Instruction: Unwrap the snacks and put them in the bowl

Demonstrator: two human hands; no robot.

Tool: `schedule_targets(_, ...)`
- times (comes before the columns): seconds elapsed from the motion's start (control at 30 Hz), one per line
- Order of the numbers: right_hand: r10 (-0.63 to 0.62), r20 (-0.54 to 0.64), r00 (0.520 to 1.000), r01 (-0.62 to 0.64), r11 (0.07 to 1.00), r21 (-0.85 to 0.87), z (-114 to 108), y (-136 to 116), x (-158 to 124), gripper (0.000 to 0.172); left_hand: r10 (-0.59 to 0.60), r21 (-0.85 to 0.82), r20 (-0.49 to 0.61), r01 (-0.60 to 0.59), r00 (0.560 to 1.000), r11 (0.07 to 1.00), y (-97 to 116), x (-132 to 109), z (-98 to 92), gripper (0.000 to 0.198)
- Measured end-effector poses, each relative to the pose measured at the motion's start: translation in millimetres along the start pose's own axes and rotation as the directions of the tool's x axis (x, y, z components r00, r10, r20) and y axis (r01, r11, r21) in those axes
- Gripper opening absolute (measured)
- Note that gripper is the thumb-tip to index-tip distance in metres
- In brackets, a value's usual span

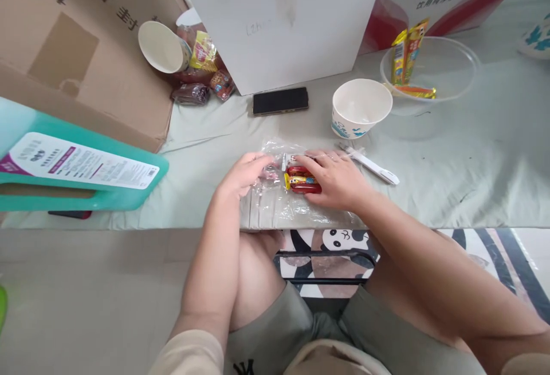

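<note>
A clear plastic bag [275, 206] lies crumpled on the cloth-covered table in front of me. My left hand [247, 174] is at its left side, fingers curled in on the thin film, which partly veils the fingertips. Several small red-and-yellow wrapped sausages [304, 183] lie side by side on the bag. My right hand [337, 177] covers their right ends, thumb on the near side and fingers on the far side. Whether the sausages are inside the bag or on top of it, I cannot tell. Just beyond the right hand lies a white plastic-handled tool [373, 168], its far end partly hidden.
Behind the bag are a phone [281, 101] and a paper cup [361, 106]. A clear bowl [455, 74] holds yellow snack packets [406, 57]. Cartons [292, 20] line the back. At left are a teal jug [129, 192], a tipped paper cup [161, 47] and wrapped snacks [193, 93].
</note>
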State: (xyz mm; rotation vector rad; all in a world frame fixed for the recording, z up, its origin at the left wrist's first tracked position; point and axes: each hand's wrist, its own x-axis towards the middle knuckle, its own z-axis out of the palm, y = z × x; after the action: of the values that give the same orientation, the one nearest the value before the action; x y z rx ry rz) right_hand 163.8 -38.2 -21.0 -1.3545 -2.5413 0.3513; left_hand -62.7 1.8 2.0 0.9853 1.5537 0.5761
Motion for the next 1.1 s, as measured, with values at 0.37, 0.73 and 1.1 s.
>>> schedule_targets(0.37,0.130,-0.079,0.988,-0.119,0.983,0.139,-2,9,0,0.042,0.001,-0.003,0.289,0.000,0.957,1.000,-17,13,-1.9,0.029)
schedule_targets(0.73,0.052,-0.002,0.999,-0.051,0.983,0.179,1,10,-6,0.070,0.055,-0.247,0.346,0.035,0.937,0.968,-16,-11,-3.7,0.024)
schedule_targets(1.1,0.271,-0.051,0.961,-0.099,0.513,0.853,-4,8,-6,0.074,0.197,-0.475,0.304,-0.032,0.932,0.880,11,-11,11.5,0.042)
